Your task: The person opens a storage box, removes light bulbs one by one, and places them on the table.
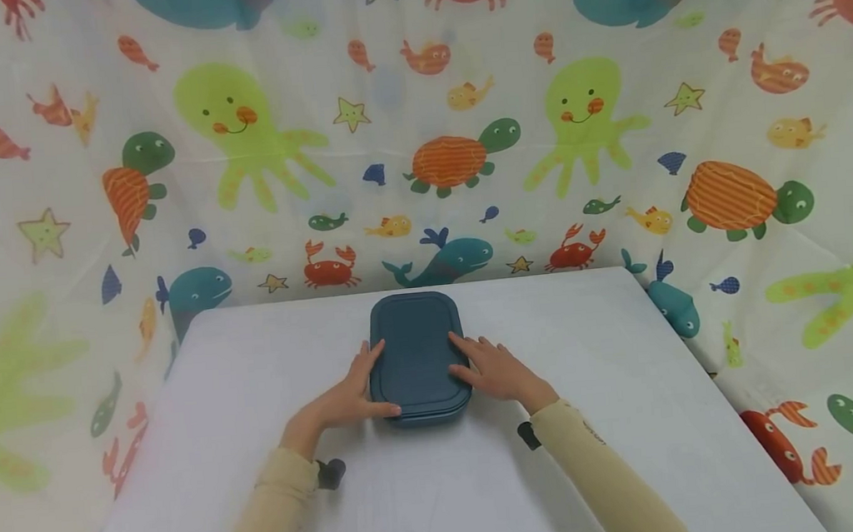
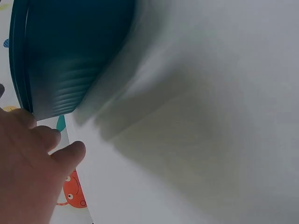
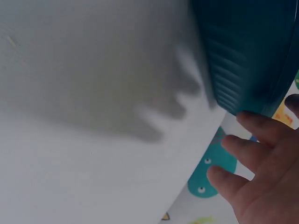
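Note:
A dark blue rectangular container (image 1: 416,350) with a rounded, rimmed lid lies lengthwise at the far middle of the white table. My left hand (image 1: 346,393) is at its left side, thumb on the near left corner of the lid and index finger at the left edge. At the opposite side, my right hand (image 1: 498,369) rests thumb and index fingertips on the lid's right edge. Both wrist views show the ribbed side wall of the container (image 2: 70,56), with the other fingers spread loosely beside it. Whatever the container holds is hidden under the lid.
The white table (image 1: 267,337) ends just behind the container. A curtain (image 1: 398,93) printed with sea animals hangs behind the table and along both sides. Dark wrist devices (image 1: 331,474) sit at the cuffs of the beige sleeves (image 1: 592,462).

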A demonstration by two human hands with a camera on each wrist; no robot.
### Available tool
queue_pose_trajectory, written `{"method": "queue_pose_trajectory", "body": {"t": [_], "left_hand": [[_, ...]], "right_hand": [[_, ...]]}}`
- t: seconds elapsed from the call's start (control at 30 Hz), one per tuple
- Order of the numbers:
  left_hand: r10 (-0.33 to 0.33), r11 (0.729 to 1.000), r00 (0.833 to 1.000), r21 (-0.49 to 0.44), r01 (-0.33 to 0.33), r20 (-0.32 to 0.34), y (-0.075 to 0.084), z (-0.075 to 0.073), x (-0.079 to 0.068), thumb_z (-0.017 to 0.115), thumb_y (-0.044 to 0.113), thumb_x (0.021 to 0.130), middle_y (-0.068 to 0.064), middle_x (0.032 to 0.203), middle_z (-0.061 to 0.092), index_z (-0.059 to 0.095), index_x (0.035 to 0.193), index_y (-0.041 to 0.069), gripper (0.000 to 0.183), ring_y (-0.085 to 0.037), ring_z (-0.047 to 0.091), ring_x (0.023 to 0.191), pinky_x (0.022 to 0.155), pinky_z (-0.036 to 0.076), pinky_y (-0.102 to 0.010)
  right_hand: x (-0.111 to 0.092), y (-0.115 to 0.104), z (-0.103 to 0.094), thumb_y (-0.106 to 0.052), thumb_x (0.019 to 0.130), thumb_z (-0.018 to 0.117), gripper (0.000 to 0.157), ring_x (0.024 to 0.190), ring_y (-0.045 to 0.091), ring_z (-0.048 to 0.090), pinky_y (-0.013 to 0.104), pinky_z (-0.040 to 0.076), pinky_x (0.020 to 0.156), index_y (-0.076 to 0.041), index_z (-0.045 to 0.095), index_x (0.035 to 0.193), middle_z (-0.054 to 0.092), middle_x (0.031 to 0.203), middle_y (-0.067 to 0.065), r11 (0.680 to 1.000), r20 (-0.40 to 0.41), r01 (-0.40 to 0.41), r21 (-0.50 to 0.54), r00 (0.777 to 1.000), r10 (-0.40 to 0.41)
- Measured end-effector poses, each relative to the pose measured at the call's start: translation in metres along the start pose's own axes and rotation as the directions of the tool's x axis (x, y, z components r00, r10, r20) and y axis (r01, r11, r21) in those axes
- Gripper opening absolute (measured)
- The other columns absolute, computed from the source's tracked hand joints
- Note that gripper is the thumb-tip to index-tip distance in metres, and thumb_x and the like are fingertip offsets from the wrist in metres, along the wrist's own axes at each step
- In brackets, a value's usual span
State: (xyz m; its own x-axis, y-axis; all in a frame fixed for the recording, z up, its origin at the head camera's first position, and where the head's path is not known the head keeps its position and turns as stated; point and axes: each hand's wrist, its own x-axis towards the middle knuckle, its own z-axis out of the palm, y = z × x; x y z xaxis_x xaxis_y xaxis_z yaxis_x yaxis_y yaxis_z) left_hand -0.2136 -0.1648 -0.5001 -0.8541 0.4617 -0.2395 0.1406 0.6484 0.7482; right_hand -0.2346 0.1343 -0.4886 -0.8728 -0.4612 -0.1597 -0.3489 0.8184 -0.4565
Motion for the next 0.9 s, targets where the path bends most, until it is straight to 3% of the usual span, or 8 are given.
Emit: {"method": "queue_pose_trajectory", "body": {"t": [0.33,0.7,0.8,0.9], "left_hand": [[0.019,1.000,1.000,-0.007,-0.019,0.022,-0.005,0.002,0.002,0.083,0.046,0.074,-0.018,0.160,-0.020,0.003,0.157,0.017,0.119,-0.038,-0.010,0.148,0.115,0.012,-0.062],[0.023,0.999,0.999,-0.038,-0.022,0.031,-0.011,0.004,0.003,0.084,0.045,0.074,-0.016,0.161,-0.020,-0.001,0.157,0.016,0.122,-0.036,-0.007,0.148,0.115,0.014,-0.060],[0.034,0.999,0.999,-0.039,-0.032,0.030,-0.011,0.004,0.003,0.083,0.044,0.075,-0.016,0.160,-0.020,-0.001,0.157,0.015,0.121,-0.037,-0.007,0.148,0.115,0.013,-0.060],[0.034,0.999,0.999,-0.037,-0.032,0.032,-0.011,0.003,0.003,0.083,0.045,0.075,-0.015,0.160,-0.021,-0.002,0.157,0.016,0.122,-0.036,-0.007,0.148,0.116,0.013,-0.059]], "right_hand": [[0.001,-0.001,0.008,-0.043,0.102,0.048,0.063,0.138,0.031,0.039,0.052,0.032,0.112,-0.011,0.030,0.154,0.039,0.152,0.014,0.999,-0.015,0.034,-0.019,0.999,-0.034],[0.003,0.000,0.016,-0.042,0.101,0.051,0.061,0.135,0.037,0.042,0.050,0.038,0.108,-0.012,0.036,0.152,0.032,0.155,0.018,0.995,-0.100,0.018,-0.096,0.995,-0.028],[0.002,-0.001,0.015,-0.048,0.099,0.052,0.067,0.137,0.036,0.040,0.049,0.038,0.109,-0.011,0.034,0.152,0.031,0.156,0.018,0.995,-0.094,0.013,-0.100,0.995,-0.022],[-0.001,-0.002,0.013,-0.058,0.092,0.057,0.084,0.142,0.035,0.033,0.049,0.035,0.111,-0.012,0.027,0.155,0.023,0.159,0.019,0.999,-0.044,0.007,-0.042,0.999,-0.009]]}}
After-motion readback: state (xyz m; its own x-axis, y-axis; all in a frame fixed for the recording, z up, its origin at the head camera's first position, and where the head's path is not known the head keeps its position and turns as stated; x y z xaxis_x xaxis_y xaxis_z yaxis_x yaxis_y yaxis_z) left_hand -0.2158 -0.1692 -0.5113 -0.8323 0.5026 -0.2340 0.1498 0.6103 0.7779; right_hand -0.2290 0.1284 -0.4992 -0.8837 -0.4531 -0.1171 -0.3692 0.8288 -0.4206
